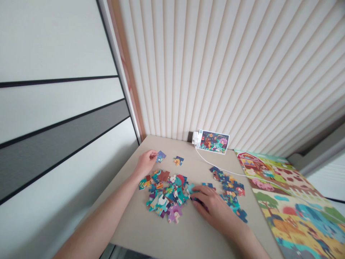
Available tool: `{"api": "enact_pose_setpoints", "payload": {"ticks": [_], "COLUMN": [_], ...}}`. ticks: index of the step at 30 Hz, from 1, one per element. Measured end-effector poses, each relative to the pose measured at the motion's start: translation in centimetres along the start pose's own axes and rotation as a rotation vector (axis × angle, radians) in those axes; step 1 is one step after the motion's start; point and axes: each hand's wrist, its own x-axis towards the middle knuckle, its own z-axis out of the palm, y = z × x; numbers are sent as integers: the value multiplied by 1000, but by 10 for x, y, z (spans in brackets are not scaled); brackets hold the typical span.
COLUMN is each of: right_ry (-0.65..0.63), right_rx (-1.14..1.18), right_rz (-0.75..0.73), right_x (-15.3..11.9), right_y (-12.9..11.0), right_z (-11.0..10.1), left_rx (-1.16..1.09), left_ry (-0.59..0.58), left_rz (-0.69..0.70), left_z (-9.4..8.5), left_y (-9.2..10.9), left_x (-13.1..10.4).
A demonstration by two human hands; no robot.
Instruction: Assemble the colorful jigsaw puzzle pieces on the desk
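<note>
My left hand pinches the edge of a blue-purple jigsaw puzzle piece at the far left of the table. To the right of it lies a single puzzle piece with an orange shape on dark blue. A heap of mixed puzzle pieces spreads below, in teal, purple, red and white. My right hand rests palm down at the heap's right side, fingers stretched over pieces there; its palm hides part of them. More dark blue and orange pieces lie just beyond that hand.
A picture card leans on the pleated curtain at the back, beside a white charger. Its white cable crosses the table to the right, over two colourful pictures. A white panelled wall borders the left.
</note>
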Motion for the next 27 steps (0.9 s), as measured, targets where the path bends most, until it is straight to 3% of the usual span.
{"api": "enact_pose_setpoints", "payload": {"ticks": [9,11,15,18,27], "right_ry": [-4,-12,-32,-47,-50], "right_rx": [5,2,-16,-23,-19], "right_rz": [9,13,19,31,42], "right_x": [1,0,-1,-1,0], "right_y": [1,1,2,2,4], "right_z": [-1,-2,-2,-2,0], "left_rx": [269,314,319,318,380], "left_ry": [-26,-56,-386,-542,-445], "left_rz": [55,132,451,557,556], "left_z": [-4,-7,-12,-15,-13], "left_y": [18,25,39,43,39], "left_x": [-18,-21,-24,-26,-25]}}
